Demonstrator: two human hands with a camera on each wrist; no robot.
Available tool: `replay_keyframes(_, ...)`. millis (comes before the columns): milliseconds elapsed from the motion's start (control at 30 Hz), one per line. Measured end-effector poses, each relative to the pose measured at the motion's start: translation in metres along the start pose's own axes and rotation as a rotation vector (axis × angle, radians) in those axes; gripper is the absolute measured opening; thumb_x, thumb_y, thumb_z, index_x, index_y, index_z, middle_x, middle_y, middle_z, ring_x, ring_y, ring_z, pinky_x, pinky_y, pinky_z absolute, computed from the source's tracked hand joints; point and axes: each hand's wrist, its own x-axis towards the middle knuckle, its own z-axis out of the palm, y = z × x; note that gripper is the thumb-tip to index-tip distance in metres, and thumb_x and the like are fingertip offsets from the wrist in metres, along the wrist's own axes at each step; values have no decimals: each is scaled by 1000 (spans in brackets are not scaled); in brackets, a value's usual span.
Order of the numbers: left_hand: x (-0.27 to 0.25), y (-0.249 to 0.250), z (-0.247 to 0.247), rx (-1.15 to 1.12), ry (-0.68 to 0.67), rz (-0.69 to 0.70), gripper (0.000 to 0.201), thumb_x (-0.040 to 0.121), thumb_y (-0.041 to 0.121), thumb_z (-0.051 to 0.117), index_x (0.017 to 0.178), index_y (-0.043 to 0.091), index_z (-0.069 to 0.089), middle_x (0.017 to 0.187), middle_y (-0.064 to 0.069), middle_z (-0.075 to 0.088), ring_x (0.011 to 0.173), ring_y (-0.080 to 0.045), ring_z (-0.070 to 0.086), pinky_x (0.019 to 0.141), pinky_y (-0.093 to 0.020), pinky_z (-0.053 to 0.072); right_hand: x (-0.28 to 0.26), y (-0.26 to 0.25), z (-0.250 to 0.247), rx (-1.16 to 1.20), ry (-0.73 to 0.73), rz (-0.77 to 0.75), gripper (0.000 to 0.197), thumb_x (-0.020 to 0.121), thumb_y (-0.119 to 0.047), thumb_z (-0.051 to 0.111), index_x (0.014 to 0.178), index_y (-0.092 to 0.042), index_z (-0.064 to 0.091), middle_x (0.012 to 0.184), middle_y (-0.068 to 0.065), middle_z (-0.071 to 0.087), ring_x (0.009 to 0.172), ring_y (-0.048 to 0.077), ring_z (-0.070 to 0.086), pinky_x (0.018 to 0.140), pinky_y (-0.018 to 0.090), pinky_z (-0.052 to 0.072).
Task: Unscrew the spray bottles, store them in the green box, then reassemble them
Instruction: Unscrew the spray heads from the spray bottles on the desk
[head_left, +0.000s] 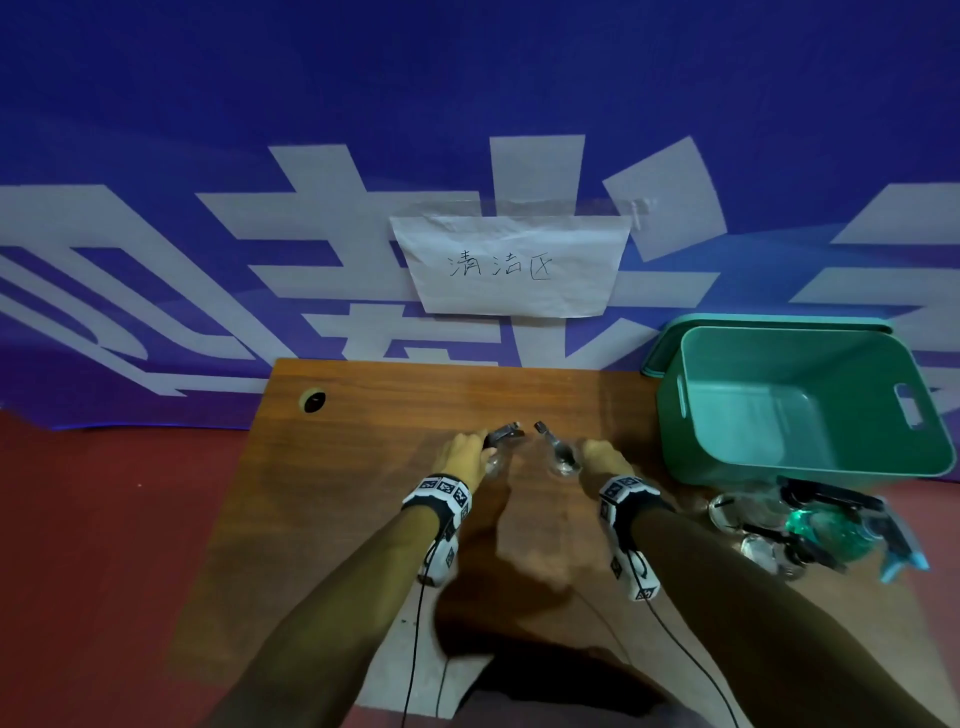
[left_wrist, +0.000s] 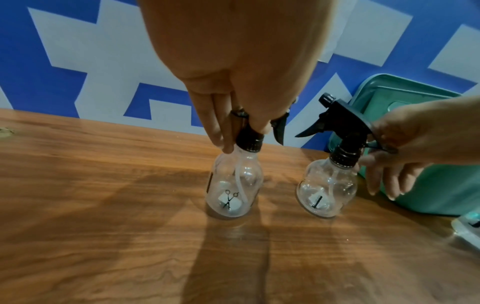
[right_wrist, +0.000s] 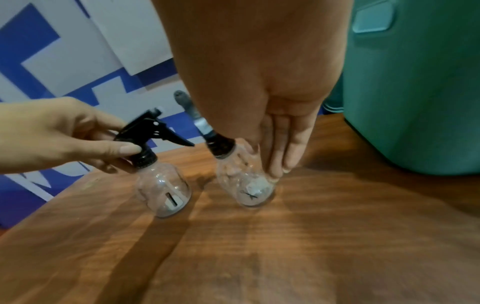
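Two clear spray bottles with black trigger heads stand upright side by side on the wooden table. My left hand pinches the left bottle at its black collar with thumb and fingers. My right hand holds the right bottle, fingers down its side and thumb behind the neck. The nozzles point toward each other. The green box stands open at the right with nothing showing inside.
The box's green lid leans behind it against the blue and white wall. Near the table's right front lie more spray bottles, clear ones and a teal one. A cable hole is at the far left.
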Motion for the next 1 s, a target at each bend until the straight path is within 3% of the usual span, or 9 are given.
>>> replay_keyframes(67, -2, -2, 2, 11, -2, -30, 19, 102, 28, 53, 117, 17, 57, 83, -4, 64, 78, -24, 64, 68, -37, 54, -9, 4, 2, -61, 36, 32, 34, 95, -7, 47, 125, -16, 57, 110, 11, 68, 98, 32, 68, 80, 41, 57)
replay_keyframes(133, -3, -6, 2, -15, -10, -45, 21, 102, 26, 53, 120, 17, 57, 83, -6, 65, 76, -25, 65, 67, -39, 56, -13, 2, 3, -81, 78, -16, 50, 92, -10, 54, 140, -20, 44, 121, 10, 62, 106, 31, 64, 84, 42, 55)
replay_keyframes(267, -10, -5, 6, -68, -20, -87, 18, 103, 26, 51, 117, 15, 55, 84, -5, 62, 76, -26, 65, 68, -41, 57, -11, -21, 12, 40, -152, -130, 90, 85, -40, 70, 154, -33, 14, 159, 8, 25, 142, 38, 33, 112, 54, 36)
replay_keyframes(333, -14, 0, 9, -96, -25, -86, 16, 103, 24, 51, 116, 16, 55, 87, -4, 61, 81, -27, 65, 70, -41, 56, -12, -35, 26, -75, -197, -164, 87, 87, -42, 69, 156, -30, 18, 161, 8, 23, 146, 38, 26, 116, 52, 28)
replay_keyframes(433, -19, 8, 11, -95, -67, -62, 12, 102, 21, 52, 113, 16, 53, 87, -5, 61, 81, -28, 66, 71, -43, 57, -22, -45, 51, -217, -197, -186, 71, 91, -43, 66, 150, -19, 36, 152, 8, 40, 139, 34, 38, 114, 46, 34)
replay_keyframes(600, -25, 3, 14, -63, -70, -62, 16, 103, 20, 50, 118, 12, 52, 88, -9, 63, 80, -32, 67, 59, -36, 48, -24, -42, 91, -345, -185, -259, 75, 86, -41, 70, 151, -25, 37, 154, 2, 36, 140, 32, 32, 115, 46, 32)
replay_keyframes(733, -30, -7, 15, 9, -61, -73, 18, 102, 25, 53, 117, 14, 54, 89, -9, 66, 79, -28, 68, 66, -40, 57, -22, -43, 83, -465, -118, -309, 46, 86, -44, 68, 128, -24, 64, 143, 0, 48, 136, 28, 34, 117, 46, 25)
replay_keyframes(900, -35, -5, 11, 41, -43, -80, 19, 100, 28, 56, 115, 16, 60, 85, -5, 65, 77, -25, 68, 66, -39, 58, -25, -20, 59, -417, -91, -301, 39, 90, -40, 66, 127, -28, 63, 136, -2, 56, 128, 25, 49, 104, 35, 42)
replay_keyframes(1000, -41, 0, 7, 73, -39, -79, 20, 101, 29, 54, 112, 14, 62, 82, -3, 63, 73, -23, 65, 61, -34, 53, -31, -3, 37, -348, -96, -217, 45, 91, -26, 67, 133, -14, 57, 138, 8, 55, 124, 31, 55, 98, 38, 49)
